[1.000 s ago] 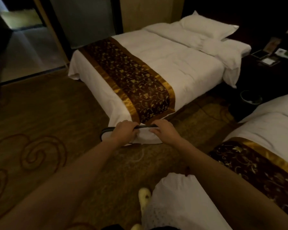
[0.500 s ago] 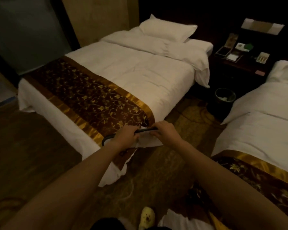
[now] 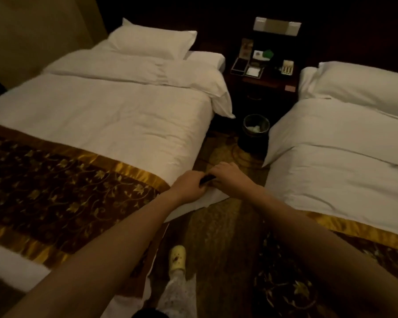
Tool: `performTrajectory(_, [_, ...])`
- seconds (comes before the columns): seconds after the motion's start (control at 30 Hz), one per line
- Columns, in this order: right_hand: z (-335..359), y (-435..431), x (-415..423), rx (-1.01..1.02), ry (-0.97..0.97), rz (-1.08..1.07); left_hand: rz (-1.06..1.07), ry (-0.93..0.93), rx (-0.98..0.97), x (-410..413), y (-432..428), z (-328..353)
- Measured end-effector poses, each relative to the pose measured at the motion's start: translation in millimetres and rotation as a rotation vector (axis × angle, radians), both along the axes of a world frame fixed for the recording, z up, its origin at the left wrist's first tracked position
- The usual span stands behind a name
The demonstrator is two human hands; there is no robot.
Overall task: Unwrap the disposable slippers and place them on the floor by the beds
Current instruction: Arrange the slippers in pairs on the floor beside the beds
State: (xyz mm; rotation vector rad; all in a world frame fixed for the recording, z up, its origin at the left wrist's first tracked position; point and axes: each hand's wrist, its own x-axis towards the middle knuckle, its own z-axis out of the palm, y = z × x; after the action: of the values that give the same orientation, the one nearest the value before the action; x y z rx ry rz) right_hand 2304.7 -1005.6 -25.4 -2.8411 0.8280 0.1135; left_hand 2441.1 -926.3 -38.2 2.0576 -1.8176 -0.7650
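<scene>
A pair of white disposable slippers (image 3: 214, 196) with a dark edge is held in front of me, above the carpet between the two beds. My left hand (image 3: 189, 185) grips the slippers at their left end. My right hand (image 3: 228, 176) grips them at the right end, fingers curled over the dark edge. Most of the slippers are hidden under my hands. The left bed (image 3: 106, 125) and the right bed (image 3: 345, 161) both have white covers and a brown-and-gold runner.
A dark waste bin (image 3: 256, 131) stands on the patterned carpet (image 3: 218, 235) at the far end of the aisle. Behind it a dark nightstand (image 3: 262, 88) carries small items. My foot in a pale clog (image 3: 177, 258) is on the carpet below.
My view has swung right and forward into the aisle between the beds. Both hands keep their hold on the slippers and have come closer together.
</scene>
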Motion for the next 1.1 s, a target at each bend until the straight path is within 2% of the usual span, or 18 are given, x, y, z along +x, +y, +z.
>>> performTrajectory(0.2, [-6, -95, 54, -0.078, 0.097, -0.01, 0.108, 0.1, -0.013, 50, -99, -18])
performTrajectory(0.27, [-14, -119, 70, -0.138, -0.031, -0.067, 0.222, 0.197, -0.038, 65, -124, -28])
performTrajectory(0.33, [-22, -138, 82, -0.15, -0.203, -0.235, 0.387, 0.378, -0.034, 75, -146, -38])
performTrajectory(0.43, [-40, -162, 89, 0.045, -0.366, -0.589, 0.666, 0.678, 0.018, 81, -171, -60])
performTrajectory(0.53, [-79, -187, 92, 0.409, -0.403, -0.718, 0.847, 1.026, 0.066, 82, -194, -97])
performTrajectory(0.6, [-117, -201, 92, 0.584, -0.433, -0.75, 0.915, 1.228, 0.106, 80, -210, -133])
performTrajectory(0.73, [-219, -239, 87, 0.615, -0.439, -0.759, 0.942, 1.448, 0.215, 69, -236, -231])
performTrajectory(0.93, [-407, -296, 67, 0.693, -0.341, -0.672, 0.919, 1.624, 0.298, 59, -263, -414])
performTrajectory(1.1, [-559, -321, 62, 0.814, -0.314, -0.648, 0.962, 1.6, 0.282, 49, -270, -547])
